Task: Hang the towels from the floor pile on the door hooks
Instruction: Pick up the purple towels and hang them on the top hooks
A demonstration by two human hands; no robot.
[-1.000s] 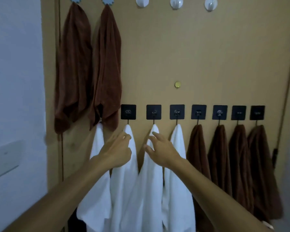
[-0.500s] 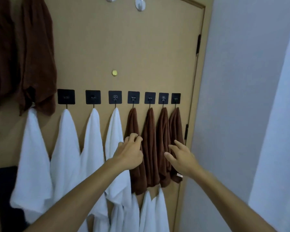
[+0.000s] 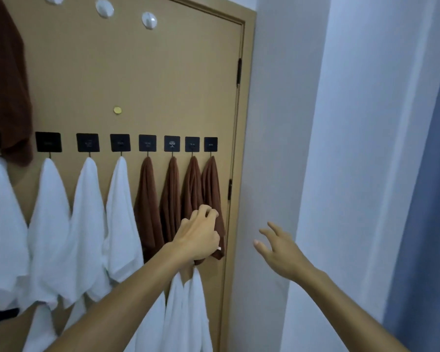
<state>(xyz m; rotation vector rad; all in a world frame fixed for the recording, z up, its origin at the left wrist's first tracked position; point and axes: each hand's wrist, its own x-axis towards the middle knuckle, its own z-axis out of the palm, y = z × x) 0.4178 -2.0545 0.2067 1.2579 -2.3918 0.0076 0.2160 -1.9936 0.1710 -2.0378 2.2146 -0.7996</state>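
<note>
Hooks (image 3: 147,143) hold four white towels (image 3: 121,212), four brown towels (image 3: 148,207).

We find no text we can read. The black hook plates (image 3: 147,143) in a row across the door (image 3: 163,80) carry small pale marks, too blurred to make out. The white tag (image 3: 219,248) near the door's hinge edge looks blank.

Towels (image 3: 148,207) hang side by side from hooks (image 3: 147,143) across the door (image 3: 142,72); more towels (image 3: 188,313) hang below; wall (image 3: 272,123) right.
</note>
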